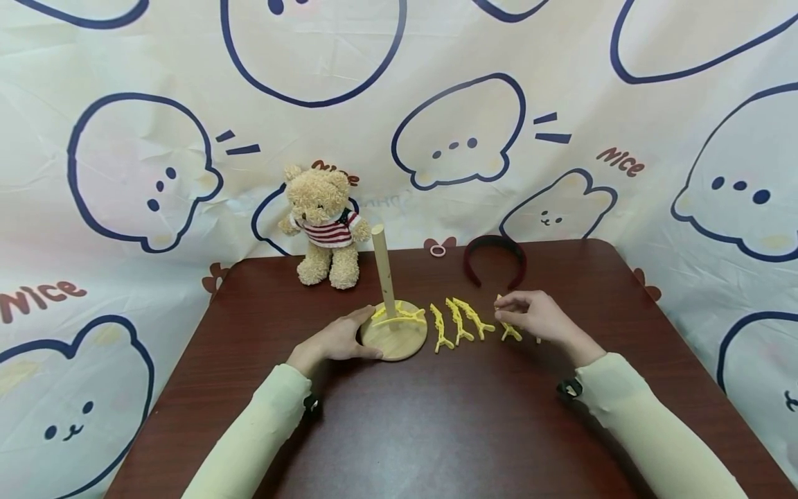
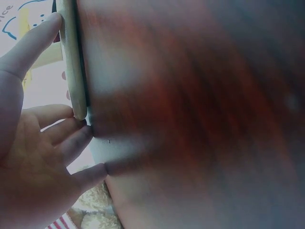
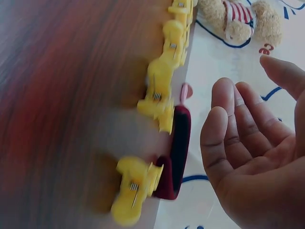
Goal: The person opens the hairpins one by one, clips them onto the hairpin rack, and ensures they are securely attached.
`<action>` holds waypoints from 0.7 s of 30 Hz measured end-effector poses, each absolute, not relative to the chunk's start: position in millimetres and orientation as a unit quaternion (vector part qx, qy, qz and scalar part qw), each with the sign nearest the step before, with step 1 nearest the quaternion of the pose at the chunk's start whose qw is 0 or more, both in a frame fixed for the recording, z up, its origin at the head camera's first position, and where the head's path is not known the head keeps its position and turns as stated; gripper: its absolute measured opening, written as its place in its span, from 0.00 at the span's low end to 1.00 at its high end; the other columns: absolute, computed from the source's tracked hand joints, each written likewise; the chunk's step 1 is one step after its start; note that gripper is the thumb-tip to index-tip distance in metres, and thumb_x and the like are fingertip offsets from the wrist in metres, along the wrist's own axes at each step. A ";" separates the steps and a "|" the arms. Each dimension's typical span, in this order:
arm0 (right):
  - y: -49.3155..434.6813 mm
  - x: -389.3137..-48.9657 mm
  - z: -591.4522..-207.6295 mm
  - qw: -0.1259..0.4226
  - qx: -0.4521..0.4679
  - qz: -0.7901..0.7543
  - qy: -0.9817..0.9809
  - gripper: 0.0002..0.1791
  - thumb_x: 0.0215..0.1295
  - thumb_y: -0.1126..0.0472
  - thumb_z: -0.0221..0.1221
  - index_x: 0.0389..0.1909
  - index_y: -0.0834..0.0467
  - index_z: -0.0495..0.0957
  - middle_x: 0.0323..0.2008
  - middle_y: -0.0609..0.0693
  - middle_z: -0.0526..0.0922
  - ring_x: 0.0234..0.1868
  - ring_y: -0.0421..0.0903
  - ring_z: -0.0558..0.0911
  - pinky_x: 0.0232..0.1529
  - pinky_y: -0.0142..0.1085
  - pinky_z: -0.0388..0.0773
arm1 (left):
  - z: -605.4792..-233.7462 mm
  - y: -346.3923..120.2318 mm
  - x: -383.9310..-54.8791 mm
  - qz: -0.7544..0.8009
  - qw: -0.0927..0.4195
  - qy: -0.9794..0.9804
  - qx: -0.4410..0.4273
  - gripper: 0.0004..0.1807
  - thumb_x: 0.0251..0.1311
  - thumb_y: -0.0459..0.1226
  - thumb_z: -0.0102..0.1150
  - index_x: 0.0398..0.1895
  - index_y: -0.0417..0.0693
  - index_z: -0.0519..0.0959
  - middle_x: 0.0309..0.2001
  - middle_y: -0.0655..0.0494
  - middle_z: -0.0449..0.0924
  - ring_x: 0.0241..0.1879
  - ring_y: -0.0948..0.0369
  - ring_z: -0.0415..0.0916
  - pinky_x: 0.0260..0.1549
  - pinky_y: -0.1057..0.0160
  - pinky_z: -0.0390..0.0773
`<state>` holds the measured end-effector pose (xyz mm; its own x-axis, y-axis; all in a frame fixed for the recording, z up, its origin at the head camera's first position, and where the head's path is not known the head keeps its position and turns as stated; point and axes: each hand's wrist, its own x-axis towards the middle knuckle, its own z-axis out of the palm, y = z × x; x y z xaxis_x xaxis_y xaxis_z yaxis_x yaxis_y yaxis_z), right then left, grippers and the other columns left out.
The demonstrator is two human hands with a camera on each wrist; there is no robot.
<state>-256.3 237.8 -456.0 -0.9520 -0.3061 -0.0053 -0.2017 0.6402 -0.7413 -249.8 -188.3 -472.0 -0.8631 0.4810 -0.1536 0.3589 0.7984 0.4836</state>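
My left hand (image 1: 337,338) holds the round base (image 1: 394,344) of a wooden stand by its left side, thumb at the near rim and fingers round the back. From the base rises a post (image 1: 384,274), leaning slightly in view. Yellow pieces (image 1: 405,316) lie across the base around the post's foot. Several yellow spring clips (image 1: 458,322) stand in a row right of the stand. Over the right end of that row hovers my right hand (image 1: 542,319), its fingers loosely bent and empty in the right wrist view. A yellow clip (image 3: 131,188) stands below it, apart from the others.
A teddy bear (image 1: 327,229) in a striped shirt stands at the back left, behind the post. Along the back edge lie a small pink ring (image 1: 438,251) and a dark red headband (image 1: 486,240). A printed cloth (image 1: 349,132) hangs behind the brown table (image 1: 436,430).
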 end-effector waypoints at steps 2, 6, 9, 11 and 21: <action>244.4 -254.4 -456.8 0.064 -0.131 -0.399 0.905 0.21 0.64 0.48 0.66 0.52 0.56 0.84 0.42 0.52 0.89 0.37 0.48 0.85 0.31 0.37 0.80 | -472.0 -188.3 -249.6 0.227 0.137 0.938 0.222 0.58 0.51 0.57 0.72 0.78 0.40 0.54 0.78 0.40 0.55 0.76 0.46 0.56 0.72 0.46 0.62; 256.7 -250.6 -457.5 0.059 -0.114 -0.399 0.908 0.21 0.64 0.48 0.67 0.52 0.56 0.84 0.41 0.52 0.89 0.36 0.51 0.85 0.29 0.38 0.80 | -472.0 -188.7 -249.2 0.224 0.137 0.940 0.219 0.58 0.51 0.57 0.72 0.78 0.41 0.55 0.77 0.40 0.55 0.76 0.46 0.56 0.72 0.47 0.62; 265.7 -248.4 -459.0 0.056 -0.106 -0.394 0.911 0.22 0.63 0.46 0.67 0.52 0.56 0.84 0.41 0.52 0.89 0.36 0.51 0.85 0.29 0.37 0.79 | -471.7 -188.7 -249.2 0.224 0.138 0.940 0.217 0.58 0.51 0.57 0.72 0.78 0.41 0.55 0.77 0.40 0.55 0.76 0.46 0.57 0.72 0.47 0.62; 271.4 -247.0 -460.3 0.054 -0.098 -0.389 0.914 0.23 0.63 0.44 0.67 0.52 0.55 0.84 0.42 0.52 0.89 0.36 0.49 0.85 0.29 0.36 0.78 | -471.4 -188.4 -249.2 0.225 0.140 0.940 0.216 0.58 0.51 0.58 0.72 0.78 0.42 0.55 0.77 0.41 0.55 0.76 0.47 0.57 0.72 0.47 0.62; 293.7 -240.1 -461.9 0.047 -0.061 -0.345 0.936 0.20 0.64 0.45 0.66 0.47 0.56 0.85 0.39 0.53 0.88 0.33 0.46 0.82 0.31 0.36 0.78 | -470.8 -188.3 -250.3 0.224 0.138 0.939 0.223 0.58 0.51 0.57 0.72 0.78 0.40 0.55 0.77 0.39 0.55 0.76 0.46 0.56 0.72 0.47 0.62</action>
